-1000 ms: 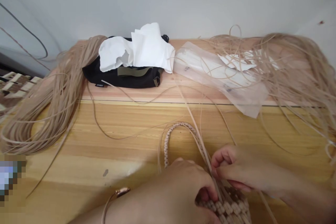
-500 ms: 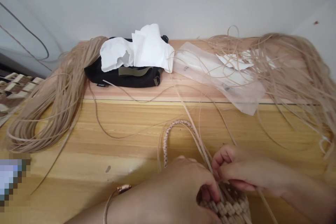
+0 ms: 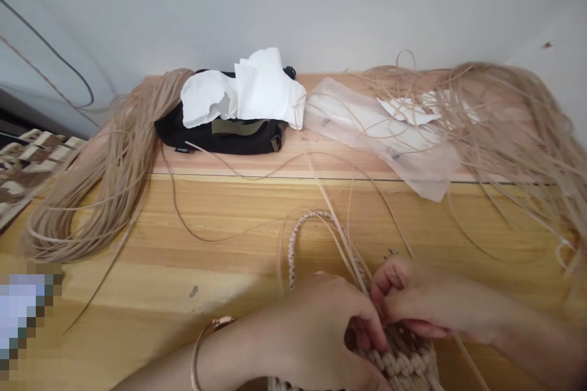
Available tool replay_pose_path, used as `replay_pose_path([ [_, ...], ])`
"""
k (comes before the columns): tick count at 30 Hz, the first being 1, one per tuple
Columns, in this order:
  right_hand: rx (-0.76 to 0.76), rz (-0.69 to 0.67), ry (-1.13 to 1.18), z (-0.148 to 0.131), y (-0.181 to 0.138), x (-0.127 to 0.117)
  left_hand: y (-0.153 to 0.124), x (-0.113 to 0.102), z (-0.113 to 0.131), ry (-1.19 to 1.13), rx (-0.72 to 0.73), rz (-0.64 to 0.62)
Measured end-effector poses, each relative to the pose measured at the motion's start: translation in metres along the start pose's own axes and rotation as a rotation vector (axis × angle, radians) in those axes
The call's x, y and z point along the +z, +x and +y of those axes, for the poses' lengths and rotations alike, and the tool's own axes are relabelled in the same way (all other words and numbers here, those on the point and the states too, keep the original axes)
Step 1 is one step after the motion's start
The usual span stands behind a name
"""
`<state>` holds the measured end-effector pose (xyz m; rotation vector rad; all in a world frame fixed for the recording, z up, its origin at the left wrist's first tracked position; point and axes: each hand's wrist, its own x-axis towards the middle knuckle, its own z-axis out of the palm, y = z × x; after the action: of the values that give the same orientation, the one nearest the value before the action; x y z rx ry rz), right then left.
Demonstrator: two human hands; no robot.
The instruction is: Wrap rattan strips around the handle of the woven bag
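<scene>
A woven piece of pale tan strips [image 3: 406, 361] lies at the table's near edge, with a braided loop handle [image 3: 298, 238] arching away from it. My left hand [image 3: 321, 330], a thin bracelet on its wrist, is closed on the weave's upper edge. My right hand [image 3: 426, 302] pinches loose flat strips [image 3: 342, 238] that run up and away from the weave. Fingertips of both hands meet over the weaving. Much of the woven piece is hidden under my hands and below the frame.
Large bundles of tan strips lie at the left [image 3: 101, 183] and right [image 3: 513, 128]. A black pouch [image 3: 220, 133] topped with white tissue [image 3: 243, 88] and a clear plastic bag [image 3: 385, 134] sit on the raised back ledge. The wooden table [image 3: 183, 256] ends at a wall.
The view has shifted slightly, so everything sits a little to the right. My hands stay at the weave, with small finger movements on the strips.
</scene>
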<state>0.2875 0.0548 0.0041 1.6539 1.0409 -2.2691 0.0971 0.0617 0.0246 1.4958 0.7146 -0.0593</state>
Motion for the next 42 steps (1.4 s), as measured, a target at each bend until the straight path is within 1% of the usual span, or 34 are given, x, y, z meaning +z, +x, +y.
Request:
replay_pose_path([
  [3,-0.004,-0.03,-0.024,0.0,0.0,0.001,0.001,0.0,-0.004,-0.033,0.017,0.002],
  [6,-0.035,-0.037,-0.05,-0.001,-0.002,0.002,0.002,0.0,-0.005,-0.016,0.041,0.009],
  [10,-0.04,-0.03,-0.098,-0.002,-0.006,0.002,0.003,-0.003,-0.004,-0.026,0.012,-0.05],
  [12,-0.048,-0.023,-0.112,-0.002,-0.006,0.002,0.003,-0.005,-0.003,-0.01,0.017,-0.048],
  [17,-0.082,-0.003,-0.126,-0.003,-0.003,0.0,0.003,-0.007,0.0,0.188,0.106,0.073],
  [22,-0.103,0.054,-0.156,-0.006,-0.003,0.0,0.005,-0.004,0.004,0.449,0.22,0.134],
  [28,-0.184,0.033,-0.198,-0.006,-0.001,-0.003,0.013,-0.001,0.007,0.595,0.318,0.087],
  [31,-0.199,0.018,-0.166,-0.006,0.0,-0.004,0.013,0.003,0.006,0.706,0.387,0.13],
  [34,-0.192,0.023,-0.131,-0.006,0.0,-0.004,0.014,0.007,0.005,0.804,0.417,0.17],
  [39,-0.229,0.001,-0.146,-0.002,0.003,-0.006,0.016,0.003,0.011,0.855,0.453,0.098],
  [40,-0.235,0.014,-0.158,-0.002,0.002,-0.006,0.016,0.001,0.011,0.85,0.458,0.091],
  [42,-0.254,0.119,-0.203,0.001,-0.002,-0.009,0.017,-0.001,0.011,0.815,0.458,0.086],
])
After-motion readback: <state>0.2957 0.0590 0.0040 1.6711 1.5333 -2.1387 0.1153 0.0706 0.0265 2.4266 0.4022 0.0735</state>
